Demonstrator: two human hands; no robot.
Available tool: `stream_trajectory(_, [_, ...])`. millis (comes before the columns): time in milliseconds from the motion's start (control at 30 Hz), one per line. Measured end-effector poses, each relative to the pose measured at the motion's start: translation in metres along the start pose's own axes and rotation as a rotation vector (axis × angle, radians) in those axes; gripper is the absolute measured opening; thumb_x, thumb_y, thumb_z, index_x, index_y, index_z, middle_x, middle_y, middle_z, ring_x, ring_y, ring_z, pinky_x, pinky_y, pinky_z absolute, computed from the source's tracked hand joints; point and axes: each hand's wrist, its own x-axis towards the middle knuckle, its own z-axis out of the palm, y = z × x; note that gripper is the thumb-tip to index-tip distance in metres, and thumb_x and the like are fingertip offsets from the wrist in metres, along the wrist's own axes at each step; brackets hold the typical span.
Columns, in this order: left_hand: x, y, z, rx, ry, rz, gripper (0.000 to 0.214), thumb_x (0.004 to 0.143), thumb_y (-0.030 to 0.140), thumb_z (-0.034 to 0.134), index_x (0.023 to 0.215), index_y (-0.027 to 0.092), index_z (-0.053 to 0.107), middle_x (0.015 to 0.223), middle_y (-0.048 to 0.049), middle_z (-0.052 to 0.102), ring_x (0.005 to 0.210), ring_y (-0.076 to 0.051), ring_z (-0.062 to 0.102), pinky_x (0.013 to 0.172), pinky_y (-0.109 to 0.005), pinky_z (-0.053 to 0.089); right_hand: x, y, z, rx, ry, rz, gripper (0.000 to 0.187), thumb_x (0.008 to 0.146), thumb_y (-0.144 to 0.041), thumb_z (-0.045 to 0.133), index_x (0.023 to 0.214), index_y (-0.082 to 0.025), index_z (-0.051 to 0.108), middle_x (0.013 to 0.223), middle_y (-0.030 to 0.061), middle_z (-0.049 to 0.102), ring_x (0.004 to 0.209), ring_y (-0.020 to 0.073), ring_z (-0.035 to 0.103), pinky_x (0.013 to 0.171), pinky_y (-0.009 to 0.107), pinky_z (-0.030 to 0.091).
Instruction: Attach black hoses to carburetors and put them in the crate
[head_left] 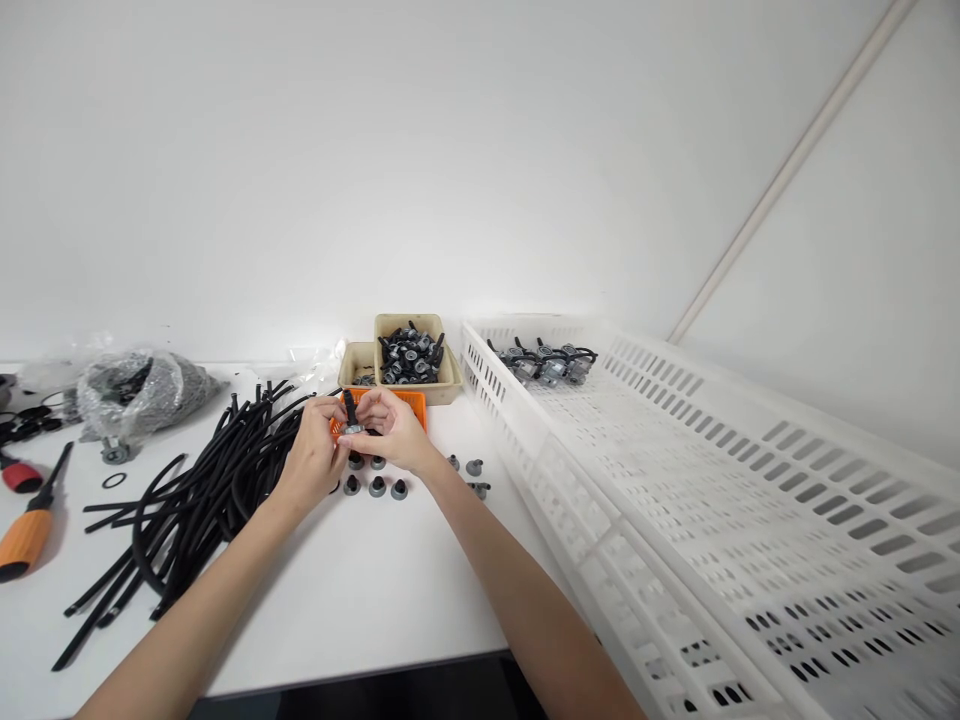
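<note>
My left hand and my right hand meet over the table with fingers closed round a small grey fitting with a black stem. The stem points upward; fingers cover part of the grey base. Just below my hands, several similar grey round caps with black tips stand in rows. A few grey elbow-shaped pieces lie to the right of my right wrist. Behind my fingers sits an orange basket, partly hidden. A heap of black rubber tubes lies beside my left forearm.
A beige bin of grey-and-black fittings stands against the wall. On the right, a long white perforated crate holds assembled parts at its far end. Leftward are a plastic bag of parts, an orange-handled tool and a black ring.
</note>
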Motion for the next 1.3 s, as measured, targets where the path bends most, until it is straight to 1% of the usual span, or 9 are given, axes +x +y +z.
stream_trajectory(133, [-0.002,0.000,0.000,-0.033,0.057,-0.015,0.017,0.087,0.014,0.048,0.100,0.020,0.039,0.097,-0.0067,0.048,0.090,-0.020,0.052,0.076,-0.035,0.047,0.000,-0.003,0.003,0.031,-0.007,0.037,0.051,0.050,-0.033,0.088,0.082,-0.021,0.051,0.074,-0.0050,0.058,0.068,0.0101,0.060,0.067,0.025,0.050])
stream_trajectory(267, [-0.001,0.001,0.000,-0.026,0.096,-0.016,0.017,0.086,0.013,0.049,0.098,0.021,0.040,0.094,-0.0056,0.049,0.089,-0.020,0.052,0.075,-0.035,0.047,0.000,-0.003,0.005,0.036,0.024,0.027,0.052,0.047,-0.035,0.088,0.082,-0.021,0.053,0.075,-0.0044,0.059,0.069,0.0106,0.060,0.066,0.025,0.050])
stream_trajectory(500, [-0.004,0.002,0.001,-0.046,0.091,-0.013,0.020,0.085,0.009,0.049,0.099,0.021,0.041,0.094,-0.0054,0.048,0.090,-0.020,0.051,0.076,-0.035,0.046,-0.001,-0.002,0.005,0.047,0.037,0.022,0.048,0.046,-0.032,0.089,0.077,-0.019,0.055,0.073,-0.0046,0.057,0.064,0.0091,0.057,0.062,0.023,0.048])
stream_trajectory(733, [-0.005,0.002,0.002,-0.053,0.093,-0.010,0.020,0.085,0.011,0.051,0.100,0.021,0.041,0.096,-0.0053,0.049,0.092,-0.020,0.052,0.078,-0.035,0.046,-0.002,-0.002,0.005,0.048,0.058,0.067,0.049,0.043,-0.033,0.090,0.076,-0.018,0.056,0.070,-0.0050,0.056,0.061,0.0085,0.054,0.056,0.022,0.044])
stream_trajectory(867, [-0.005,0.003,0.002,-0.051,0.094,-0.012,0.018,0.086,0.013,0.051,0.099,0.021,0.041,0.095,-0.0053,0.050,0.091,-0.020,0.052,0.077,-0.035,0.047,-0.002,-0.003,0.005,0.037,0.053,0.055,0.048,0.044,-0.033,0.089,0.075,-0.018,0.055,0.069,-0.0048,0.055,0.059,0.0079,0.052,0.052,0.020,0.042])
stream_trajectory(967, [-0.005,0.004,0.003,-0.050,0.095,-0.014,0.017,0.086,0.014,0.050,0.099,0.021,0.041,0.095,-0.0054,0.051,0.091,-0.020,0.052,0.076,-0.036,0.047,-0.003,-0.004,0.006,0.022,0.058,0.041,0.047,0.046,-0.034,0.088,0.075,-0.019,0.054,0.069,-0.0050,0.054,0.060,0.0080,0.052,0.053,0.021,0.043])
stream_trajectory(1067, [-0.004,0.003,0.002,-0.041,0.110,-0.027,0.017,0.086,0.014,0.050,0.099,0.021,0.043,0.094,-0.0054,0.050,0.091,-0.020,0.053,0.077,-0.037,0.047,-0.004,-0.004,0.010,-0.008,0.079,0.011,0.047,0.049,-0.035,0.087,0.078,-0.020,0.053,0.072,-0.0050,0.055,0.063,0.0093,0.054,0.060,0.023,0.047])
stream_trajectory(1167, [-0.002,0.003,0.000,-0.016,0.158,-0.033,0.020,0.085,0.011,0.050,0.101,0.021,0.044,0.095,-0.0056,0.050,0.090,-0.020,0.052,0.077,-0.037,0.047,-0.004,-0.001,0.014,-0.043,0.114,-0.070,0.044,0.054,-0.032,0.085,0.082,-0.021,0.053,0.075,-0.0043,0.057,0.070,0.0111,0.058,0.070,0.026,0.049])
stream_trajectory(1300, [0.002,0.004,-0.003,0.007,0.167,-0.010,0.024,0.084,0.007,0.051,0.103,0.020,0.047,0.096,-0.0055,0.051,0.092,-0.020,0.054,0.079,-0.036,0.048,-0.004,0.005,0.015,-0.105,0.183,-0.173,0.040,0.061,-0.030,0.082,0.088,-0.022,0.054,0.083,-0.0018,0.060,0.075,0.0129,0.060,0.072,0.027,0.049])
